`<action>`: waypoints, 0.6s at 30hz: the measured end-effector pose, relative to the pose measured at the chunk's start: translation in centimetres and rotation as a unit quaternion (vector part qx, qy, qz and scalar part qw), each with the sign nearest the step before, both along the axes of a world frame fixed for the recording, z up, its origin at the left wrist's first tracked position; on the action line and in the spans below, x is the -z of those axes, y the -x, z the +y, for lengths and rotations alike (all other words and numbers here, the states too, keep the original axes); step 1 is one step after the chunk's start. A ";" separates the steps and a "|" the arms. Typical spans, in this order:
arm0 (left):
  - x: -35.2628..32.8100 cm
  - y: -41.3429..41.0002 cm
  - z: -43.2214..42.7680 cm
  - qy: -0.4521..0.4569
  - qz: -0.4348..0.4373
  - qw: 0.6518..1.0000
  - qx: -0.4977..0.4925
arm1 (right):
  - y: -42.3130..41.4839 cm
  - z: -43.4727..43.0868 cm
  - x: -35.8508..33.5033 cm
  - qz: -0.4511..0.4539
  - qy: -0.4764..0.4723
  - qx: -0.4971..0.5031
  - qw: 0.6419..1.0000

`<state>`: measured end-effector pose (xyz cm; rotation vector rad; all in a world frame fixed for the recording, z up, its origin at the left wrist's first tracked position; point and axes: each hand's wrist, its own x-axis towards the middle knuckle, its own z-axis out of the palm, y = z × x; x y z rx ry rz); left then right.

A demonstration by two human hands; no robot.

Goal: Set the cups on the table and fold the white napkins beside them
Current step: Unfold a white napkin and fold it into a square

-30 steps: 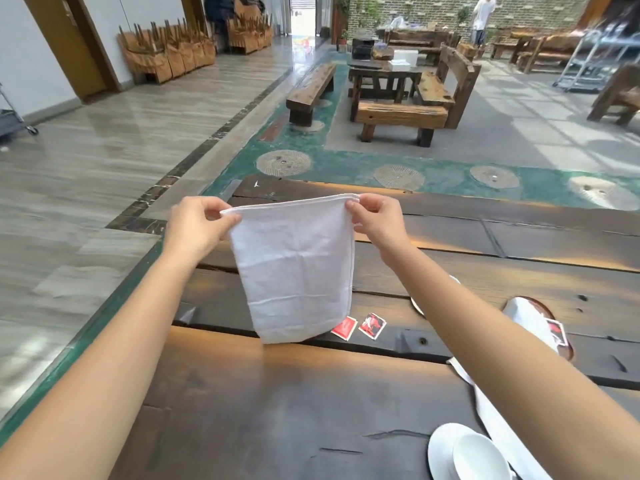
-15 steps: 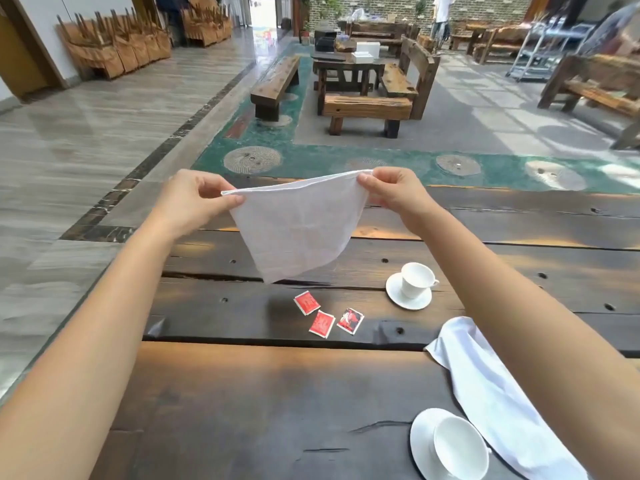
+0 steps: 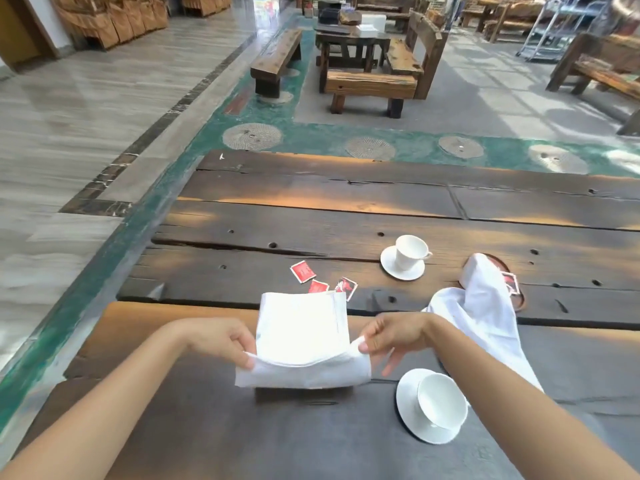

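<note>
Three red packets lie just beyond the held napkin.

You face rough wooden benches around a dark table, on grey floor bordered with green.

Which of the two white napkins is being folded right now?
The flat napkin pinched at its near corners by the left hand and right hand. The other napkin lies loose and crumpled to the right, untouched.
</note>
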<state>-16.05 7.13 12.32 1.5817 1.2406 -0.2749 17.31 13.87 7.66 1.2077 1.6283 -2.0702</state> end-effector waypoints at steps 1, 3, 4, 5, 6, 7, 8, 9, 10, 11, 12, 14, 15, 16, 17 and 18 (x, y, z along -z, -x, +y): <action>0.9 0.0 -0.4 0.018 -0.004 1.000 -0.004 | -0.2 -0.6 0.7 0.002 0.021 0.009 1.000; 2.1 0.4 -0.6 0.040 -0.005 0.999 -0.026 | -0.4 -1.1 1.7 0.003 0.050 0.028 0.998; 2.5 0.6 -0.5 0.044 -0.008 0.998 -0.043 | -0.5 -1.1 2.0 0.003 0.056 0.040 0.998; 2.8 0.7 -0.2 0.047 -0.019 0.996 -0.068 | -0.6 -0.9 2.2 0.003 0.056 0.054 0.997; 3.1 0.8 0.1 0.048 -0.035 0.993 -0.101 | -0.6 -0.6 2.4 0.003 0.050 0.069 0.996; 3.3 0.8 0.4 0.044 -0.053 0.988 -0.140 | -0.5 -0.3 2.5 0.002 0.036 0.084 0.996; 3.6 0.8 0.9 0.034 -0.068 0.981 -0.180 | -0.3 0.1 2.6 0.000 0.019 0.103 0.995; 3.9 0.7 1.4 0.021 -0.086 0.972 -0.219 | -0.1 0.5 2.8 0.000 0.001 0.125 0.992; 4.3 0.6 1.9 0.014 -0.112 0.959 -0.259 | 0.1 1.0 3.0 0.002 -0.016 0.150 0.989; 4.6 0.4 2.4 0.018 -0.142 0.943 -0.300 | 0.3 1.4 3.2 0.006 -0.027 0.170 0.985; 5.0 0.3 2.9 0.034 -0.171 0.926 -0.335 | 0.5 1.8 3.5 0.013 -0.027 0.183 0.983; 6.0 0.0 3.7 0.088 -0.210 0.900 -0.372 | 1.0 2.5 4.1 0.026 0.002 0.188 0.982; 6.6 -0.1 4.0 0.106 -0.213 0.894 -0.381 | 1.2 2.8 4.5 0.027 0.015 0.190 0.981; 7.3 -0.3 4.4 0.108 -0.205 0.891 -0.391 | 1.4 3.2 4.9 0.023 0.020 0.196 0.980; 8.0 -0.5 4.8 0.096 -0.191 0.887 -0.409 | 1.6 3.6 5.4 0.015 0.015 0.208 0.978; 8.8 -0.7 5.2 0.077 -0.176 0.880 -0.434 | 1.9 3.9 5.9 0.004 0.003 0.228 0.974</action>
